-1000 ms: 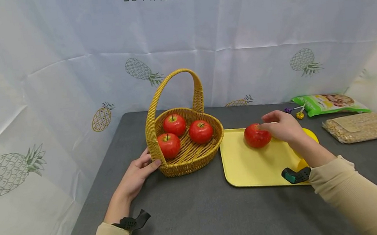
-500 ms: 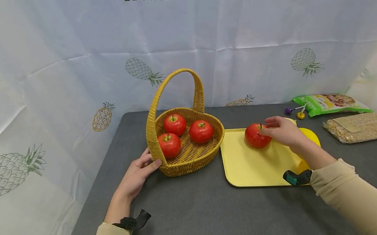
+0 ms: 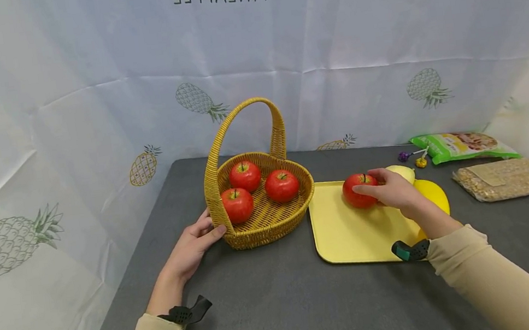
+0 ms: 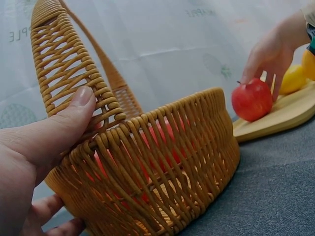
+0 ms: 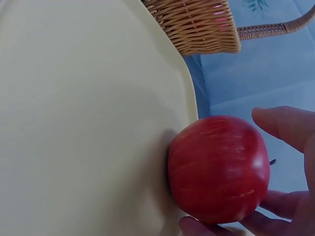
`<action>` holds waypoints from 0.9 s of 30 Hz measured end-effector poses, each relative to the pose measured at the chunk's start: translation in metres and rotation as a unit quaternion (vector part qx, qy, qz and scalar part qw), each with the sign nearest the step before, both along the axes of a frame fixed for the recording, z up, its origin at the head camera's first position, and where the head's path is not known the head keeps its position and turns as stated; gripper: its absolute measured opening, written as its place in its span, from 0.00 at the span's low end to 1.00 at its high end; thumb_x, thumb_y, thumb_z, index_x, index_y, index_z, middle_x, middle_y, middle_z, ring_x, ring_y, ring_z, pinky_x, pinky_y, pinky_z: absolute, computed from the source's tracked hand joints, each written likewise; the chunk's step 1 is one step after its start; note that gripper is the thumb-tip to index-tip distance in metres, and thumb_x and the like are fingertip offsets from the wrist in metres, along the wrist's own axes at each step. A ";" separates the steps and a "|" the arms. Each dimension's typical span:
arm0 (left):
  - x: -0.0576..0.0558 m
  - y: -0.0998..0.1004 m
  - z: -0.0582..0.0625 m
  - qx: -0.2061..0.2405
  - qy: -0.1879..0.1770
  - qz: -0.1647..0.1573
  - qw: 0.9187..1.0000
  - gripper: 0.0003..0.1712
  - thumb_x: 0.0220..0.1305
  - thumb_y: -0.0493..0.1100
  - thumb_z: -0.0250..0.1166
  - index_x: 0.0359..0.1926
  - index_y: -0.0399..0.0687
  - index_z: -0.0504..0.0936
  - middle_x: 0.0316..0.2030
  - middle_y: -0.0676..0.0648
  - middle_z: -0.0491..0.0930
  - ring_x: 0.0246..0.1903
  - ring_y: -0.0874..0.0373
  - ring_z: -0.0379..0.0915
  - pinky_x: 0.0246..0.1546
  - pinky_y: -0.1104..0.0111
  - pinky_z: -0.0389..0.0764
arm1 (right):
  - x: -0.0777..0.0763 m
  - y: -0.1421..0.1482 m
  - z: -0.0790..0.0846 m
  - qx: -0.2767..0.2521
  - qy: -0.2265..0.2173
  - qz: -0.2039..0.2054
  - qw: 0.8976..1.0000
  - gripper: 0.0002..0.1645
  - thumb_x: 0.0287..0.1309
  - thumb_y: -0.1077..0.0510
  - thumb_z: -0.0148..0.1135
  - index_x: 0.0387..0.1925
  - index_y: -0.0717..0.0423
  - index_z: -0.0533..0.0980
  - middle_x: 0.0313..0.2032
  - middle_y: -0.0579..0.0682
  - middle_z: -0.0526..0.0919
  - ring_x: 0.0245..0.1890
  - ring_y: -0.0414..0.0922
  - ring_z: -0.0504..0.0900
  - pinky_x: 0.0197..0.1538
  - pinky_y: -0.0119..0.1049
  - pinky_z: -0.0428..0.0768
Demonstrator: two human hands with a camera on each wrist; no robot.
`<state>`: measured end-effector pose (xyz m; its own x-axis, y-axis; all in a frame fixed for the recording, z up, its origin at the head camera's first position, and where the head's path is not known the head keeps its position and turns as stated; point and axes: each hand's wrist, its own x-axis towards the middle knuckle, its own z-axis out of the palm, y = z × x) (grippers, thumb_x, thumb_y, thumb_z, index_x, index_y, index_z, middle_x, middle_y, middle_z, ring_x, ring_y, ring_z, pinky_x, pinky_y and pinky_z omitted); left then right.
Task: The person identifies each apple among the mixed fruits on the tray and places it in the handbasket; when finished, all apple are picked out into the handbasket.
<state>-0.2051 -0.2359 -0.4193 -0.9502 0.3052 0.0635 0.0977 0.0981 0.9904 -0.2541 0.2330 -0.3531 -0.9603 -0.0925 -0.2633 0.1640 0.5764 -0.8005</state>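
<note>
A woven basket (image 3: 265, 232) with a tall arched handle stands on the table, three red apples (image 3: 282, 185) inside it. The left hand (image 3: 194, 248) grips the basket's left side, its thumb (image 4: 69, 120) against the base of the handle and its fingers low on the outer wall. To the right, another red apple (image 5: 219, 169) rests on a yellow tray (image 3: 348, 243). The right hand (image 3: 393, 189) is around this apple from the right, fingers behind it. In the right wrist view, the thumb (image 5: 283, 125) stands slightly apart from the apple's skin.
Yellow fruit (image 3: 433, 196) lies on the tray's right side, partly behind the right forearm. Farther right are a green snack bag (image 3: 465, 145), a clear pack of grains (image 3: 504, 178) and two lollipops (image 3: 421, 161). A pineapple-print curtain (image 3: 352, 27) hangs behind the table.
The right hand has come slightly left and lower around the apple on the tray, whose stem now points more upward. The left hand and the basket stay in place.
</note>
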 end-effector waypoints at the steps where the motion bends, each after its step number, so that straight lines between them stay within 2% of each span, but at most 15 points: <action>1: 0.000 0.000 0.000 0.001 0.000 -0.001 1.000 0.22 0.75 0.43 0.63 0.61 0.32 0.79 0.81 0.44 0.45 0.80 0.48 0.31 0.73 0.44 0.49 | 0.000 0.000 -0.001 -0.001 -0.001 -0.001 1.000 0.57 0.67 0.38 0.66 0.78 0.69 0.50 0.73 0.71 0.57 0.67 0.65 0.64 0.61 0.56 0.76; 8: 0.000 -0.001 0.000 0.005 0.002 0.001 1.000 0.22 0.75 0.43 0.63 0.61 0.31 0.79 0.81 0.44 0.45 0.79 0.48 0.31 0.73 0.44 0.49 | -0.004 -0.004 -0.006 -0.022 -0.016 -0.011 1.000 0.58 0.66 0.37 0.66 0.78 0.67 0.49 0.73 0.70 0.57 0.68 0.66 0.65 0.62 0.56 0.76; 15: -0.001 0.001 -0.001 0.002 0.007 -0.002 1.000 0.22 0.75 0.44 0.63 0.60 0.31 0.80 0.81 0.44 0.45 0.80 0.48 0.30 0.73 0.43 0.48 | -0.005 -0.007 -0.009 -0.040 -0.027 -0.004 0.999 0.57 0.64 0.36 0.69 0.77 0.65 0.53 0.70 0.68 0.61 0.65 0.64 0.69 0.60 0.54 0.78; 27: -0.003 -0.001 -0.003 0.002 0.006 -0.003 1.000 0.22 0.75 0.43 0.64 0.61 0.32 0.80 0.81 0.44 0.45 0.79 0.48 0.31 0.73 0.43 0.49 | -0.006 -0.015 -0.011 -0.094 -0.057 0.005 0.994 0.56 0.64 0.42 0.71 0.78 0.61 0.51 0.72 0.67 0.59 0.67 0.63 0.65 0.62 0.53 0.77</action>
<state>-0.2080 -0.2364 -0.4227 -0.9473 0.3109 0.0767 0.1111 0.0943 0.9893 -0.2601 0.2179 -0.3646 -0.9243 -0.1602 -0.3465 0.2539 0.4199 -0.8713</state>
